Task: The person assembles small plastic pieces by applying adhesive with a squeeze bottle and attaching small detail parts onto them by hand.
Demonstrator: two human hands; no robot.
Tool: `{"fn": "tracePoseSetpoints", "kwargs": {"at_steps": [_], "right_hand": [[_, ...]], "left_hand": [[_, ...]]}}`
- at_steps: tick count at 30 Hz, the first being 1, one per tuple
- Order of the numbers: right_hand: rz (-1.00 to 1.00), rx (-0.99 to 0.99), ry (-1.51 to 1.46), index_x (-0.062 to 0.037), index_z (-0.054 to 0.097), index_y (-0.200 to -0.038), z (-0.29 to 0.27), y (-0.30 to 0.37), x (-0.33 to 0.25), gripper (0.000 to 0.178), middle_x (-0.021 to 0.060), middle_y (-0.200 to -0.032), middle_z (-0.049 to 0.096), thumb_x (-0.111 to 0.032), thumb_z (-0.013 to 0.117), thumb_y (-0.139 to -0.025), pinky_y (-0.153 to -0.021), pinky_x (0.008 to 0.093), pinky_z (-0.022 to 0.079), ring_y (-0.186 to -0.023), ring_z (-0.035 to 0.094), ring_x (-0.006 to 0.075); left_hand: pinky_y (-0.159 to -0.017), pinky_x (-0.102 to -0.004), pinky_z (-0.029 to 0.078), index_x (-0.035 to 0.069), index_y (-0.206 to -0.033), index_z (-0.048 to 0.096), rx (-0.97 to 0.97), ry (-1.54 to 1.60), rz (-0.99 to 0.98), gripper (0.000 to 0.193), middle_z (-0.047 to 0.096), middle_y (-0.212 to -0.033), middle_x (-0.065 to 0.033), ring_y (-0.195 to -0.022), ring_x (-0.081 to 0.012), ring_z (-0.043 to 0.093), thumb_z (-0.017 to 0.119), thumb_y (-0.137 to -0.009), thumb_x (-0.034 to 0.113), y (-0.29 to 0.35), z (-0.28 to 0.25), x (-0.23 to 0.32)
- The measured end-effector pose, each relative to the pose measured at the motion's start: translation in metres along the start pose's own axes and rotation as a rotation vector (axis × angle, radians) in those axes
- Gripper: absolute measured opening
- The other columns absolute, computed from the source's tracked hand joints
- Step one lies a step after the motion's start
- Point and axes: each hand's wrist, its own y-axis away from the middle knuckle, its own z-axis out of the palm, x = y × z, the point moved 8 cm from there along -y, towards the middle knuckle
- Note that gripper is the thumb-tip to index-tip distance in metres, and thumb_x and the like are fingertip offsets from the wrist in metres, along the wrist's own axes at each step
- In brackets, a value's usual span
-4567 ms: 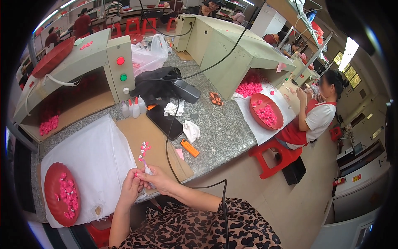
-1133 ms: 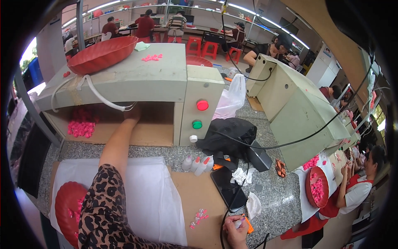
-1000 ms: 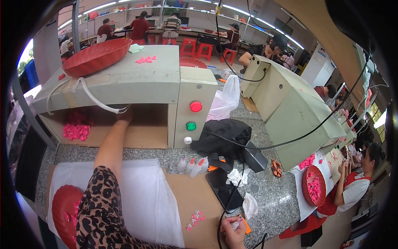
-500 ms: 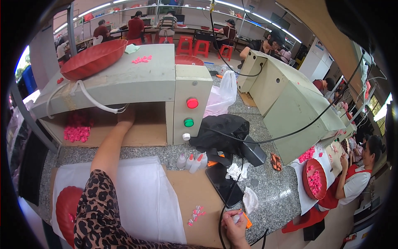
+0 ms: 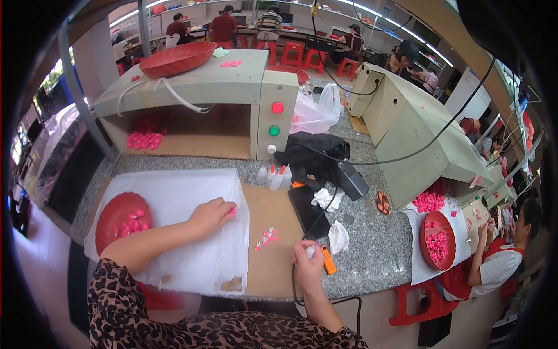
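My left hand [image 5: 209, 217] is closed over the white paper, and a small pink piece [image 5: 232, 212] shows at its fingertips. Beneath that forearm lies a red fluted dish [image 5: 110, 216] with several pink pieces in it. Near the table's front edge, my right hand [image 5: 308, 266] grips a small squeeze bottle [image 5: 311, 251] with a whitish body. Between both hands, little pink and white pieces [image 5: 267, 239] are scattered on the brown cardboard [image 5: 264, 270]. An orange tool [image 5: 328, 261] lies beside my right hand; its kind cannot be made out.
Behind the paper stands a grey box machine [image 5: 180, 119] with pink pieces [image 5: 145, 139] inside. Squeeze bottles [image 5: 278, 178], a dark phone [image 5: 308, 214], a black bag [image 5: 314, 152] and tissues [image 5: 339, 237] lie to its right. A black cable [image 5: 295, 279] passes my right hand. Someone [image 5: 488, 264] sits at right.
My left hand has come out of the box machine, back over the white paper, now with a pink piece at its fingertips. My right hand still holds the bottle. The view has shifted.
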Motion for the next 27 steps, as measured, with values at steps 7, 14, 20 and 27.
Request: {"fn": "tracePoseSetpoints", "kwargs": {"at_steps": [7,14,20,27], "right_hand": [[-0.072,-0.040,-0.057,-0.0038,0.049,-0.081,0.012,0.000,-0.011,0.009,-0.0010,-0.060,0.046,-0.011,0.055,-0.079,-0.044,0.0177,0.034,-0.049,0.042,0.0050],[0.049,-0.097,-0.268,-0.0030,0.046,-0.092,0.018,0.026,-0.015,0.016,0.0029,-0.065,0.047,-0.017,0.048,-0.083,-0.048,0.0217,0.037,-0.055,0.045,0.0093],[0.199,-0.212,-0.306,-0.0028,0.045,-0.096,0.043,0.050,-0.009,0.019,0.0067,-0.071,0.051,-0.016,0.046,-0.083,-0.054,0.0271,0.045,-0.061,0.052,0.0146],[0.249,-0.277,-0.305,-0.0031,0.048,-0.097,0.053,0.060,-0.011,0.018,0.0074,-0.075,0.053,-0.014,0.047,-0.083,-0.055,0.0275,0.045,-0.063,0.053,0.0166]], "left_hand": [[-0.077,-0.0360,0.040,0.014,-0.117,0.042,0.086,-0.248,0.171,0.043,0.048,-0.106,-0.0111,-0.095,-0.0271,0.045,0.052,-0.077,0.025,0.063,0.019,0.048],[-0.077,-0.0299,0.040,0.008,-0.115,0.043,0.566,0.543,-0.208,0.037,0.047,-0.103,-0.0114,-0.091,-0.0206,0.047,0.051,-0.080,0.015,0.109,0.003,-0.025],[-0.072,-0.0291,0.042,0.003,-0.102,0.050,0.621,0.603,-0.465,0.026,0.051,-0.093,-0.0130,-0.080,-0.0225,0.052,0.047,-0.076,0.000,0.135,0.004,-0.027],[-0.075,-0.0351,0.042,0.003,-0.102,0.049,0.397,0.221,-0.013,0.033,0.053,-0.094,-0.0137,-0.084,-0.0295,0.052,0.053,-0.070,-0.003,0.094,0.000,-0.009]]}}
